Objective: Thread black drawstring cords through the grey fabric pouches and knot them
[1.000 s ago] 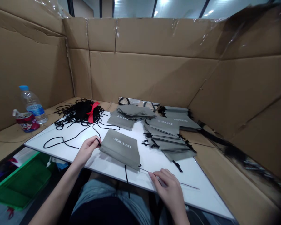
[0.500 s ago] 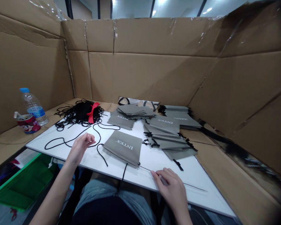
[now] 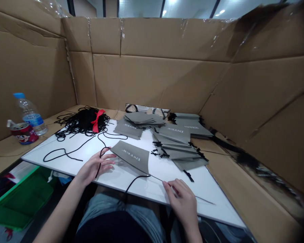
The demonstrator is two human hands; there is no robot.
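Note:
A grey INTEX drawstring pouch lies in front of me on the white board, its left side slightly raised. My left hand is at the pouch's left corner, fingers spread, with a black cord running across it. Whether the fingertips press the fabric, I cannot tell. From the pouch's lower right corner comes a thin, stiff wire. My right hand pinches this wire between thumb and fingers, and its far end sticks out to the right. Another black cord loops from that corner over the board's front edge.
A bundle of black cords with a red tie lies at the back left. Stacked grey pouches and corded pouches fill the back and right. A bottle and a can stand left. Cardboard walls enclose the board.
My left hand has moved right and down to the pouch's left corner, its fingers spreading, and the cord now crosses it. The pouch's left side has lifted. My right hand still pinches the wire.

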